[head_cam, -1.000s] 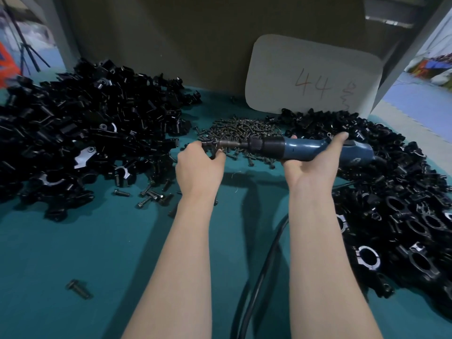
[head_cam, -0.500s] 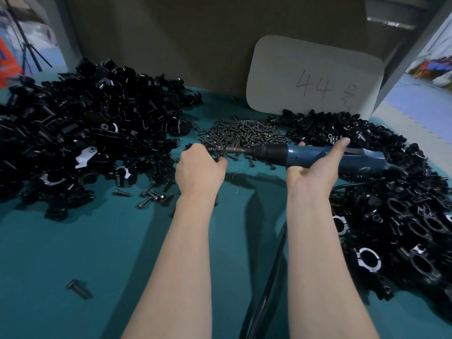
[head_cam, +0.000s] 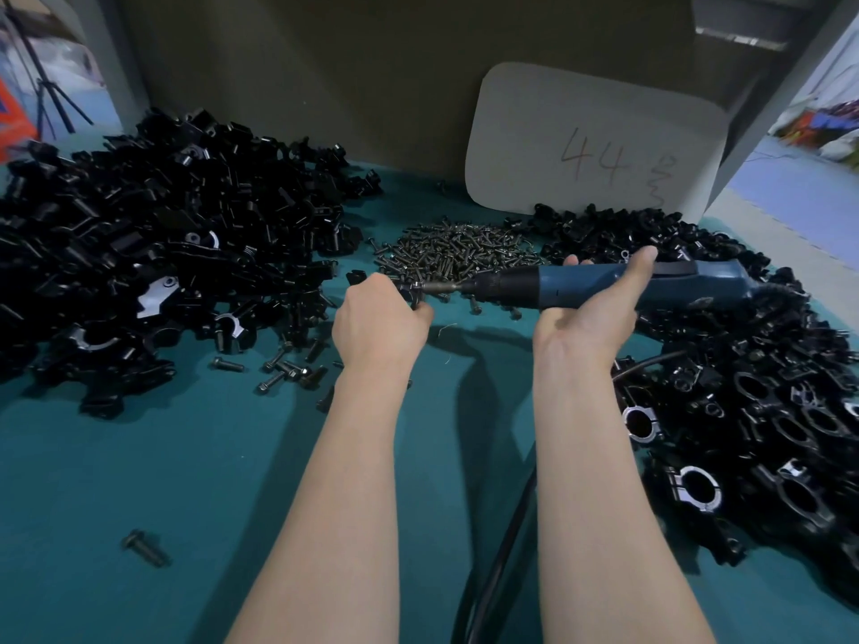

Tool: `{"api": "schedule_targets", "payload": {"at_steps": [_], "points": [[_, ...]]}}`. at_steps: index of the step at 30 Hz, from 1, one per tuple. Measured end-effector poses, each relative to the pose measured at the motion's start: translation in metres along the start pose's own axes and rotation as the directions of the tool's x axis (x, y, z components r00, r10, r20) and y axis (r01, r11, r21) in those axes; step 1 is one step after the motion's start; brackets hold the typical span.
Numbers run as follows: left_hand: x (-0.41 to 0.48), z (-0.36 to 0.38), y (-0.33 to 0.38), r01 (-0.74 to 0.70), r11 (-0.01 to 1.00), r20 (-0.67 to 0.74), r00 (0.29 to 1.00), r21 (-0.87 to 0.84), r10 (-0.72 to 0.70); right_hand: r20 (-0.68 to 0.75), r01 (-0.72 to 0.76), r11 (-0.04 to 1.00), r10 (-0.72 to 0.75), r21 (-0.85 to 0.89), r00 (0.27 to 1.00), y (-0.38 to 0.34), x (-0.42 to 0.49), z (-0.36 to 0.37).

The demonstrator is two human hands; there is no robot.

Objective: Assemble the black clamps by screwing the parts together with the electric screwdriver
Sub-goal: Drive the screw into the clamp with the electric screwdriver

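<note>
My right hand (head_cam: 588, 313) grips a blue electric screwdriver (head_cam: 604, 286) held level, its bit pointing left. My left hand (head_cam: 379, 323) is closed around a small black clamp (head_cam: 411, 290), mostly hidden by the fingers; the bit tip touches a screw on it. Behind the hands lies a heap of dark screws (head_cam: 458, 248) on the teal table (head_cam: 186, 457). A large pile of loose black clamp parts (head_cam: 153, 244) fills the left side. Another pile of black clamps (head_cam: 767, 402) with round openings covers the right side.
A pale board marked "44" (head_cam: 599, 141) leans against the back wall. Several loose screws (head_cam: 283, 369) lie near the left pile, and one bolt (head_cam: 144, 548) sits alone at the front left. The screwdriver's black cable (head_cam: 502, 550) runs toward me between my arms.
The screwdriver and my right hand have drifted slightly right and down. My left hand stays put on the clamp, with the bit still at it.
</note>
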State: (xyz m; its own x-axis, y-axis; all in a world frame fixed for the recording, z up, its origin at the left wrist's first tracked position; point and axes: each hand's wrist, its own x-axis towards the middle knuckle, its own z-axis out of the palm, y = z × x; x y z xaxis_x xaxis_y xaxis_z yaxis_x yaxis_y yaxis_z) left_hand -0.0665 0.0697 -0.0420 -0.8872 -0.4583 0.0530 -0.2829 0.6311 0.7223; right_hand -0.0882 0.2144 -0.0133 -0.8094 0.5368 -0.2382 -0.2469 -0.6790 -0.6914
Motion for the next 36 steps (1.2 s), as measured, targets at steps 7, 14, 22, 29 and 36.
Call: {"api": "schedule_targets", "payload": {"at_steps": [7,14,22,29,36], "points": [[0.002,0.0,-0.003,0.01,1.0,0.003,1.0,-0.014,-0.01,0.062,-0.037,0.963,0.021,0.269,0.998,-0.002,-0.002,0.003],[0.004,-0.002,-0.006,0.023,0.999,-0.006,1.0,-0.048,-0.023,0.103,-0.049,0.985,0.032,0.166,0.994,-0.011,-0.002,-0.003],[0.004,-0.002,-0.007,0.025,0.998,-0.01,1.0,-0.053,-0.025,0.118,-0.096,0.957,0.066,0.273,0.991,-0.011,0.004,-0.004],[0.005,-0.002,-0.007,0.038,0.997,-0.003,0.999,-0.069,-0.038,0.159,-0.168,0.939,0.125,0.301,0.979,-0.011,0.005,-0.008],[0.005,-0.003,-0.008,0.048,0.992,0.003,0.999,-0.114,-0.048,0.226,-0.227,0.923,0.16,0.31,0.961,-0.013,0.003,-0.01]]}}
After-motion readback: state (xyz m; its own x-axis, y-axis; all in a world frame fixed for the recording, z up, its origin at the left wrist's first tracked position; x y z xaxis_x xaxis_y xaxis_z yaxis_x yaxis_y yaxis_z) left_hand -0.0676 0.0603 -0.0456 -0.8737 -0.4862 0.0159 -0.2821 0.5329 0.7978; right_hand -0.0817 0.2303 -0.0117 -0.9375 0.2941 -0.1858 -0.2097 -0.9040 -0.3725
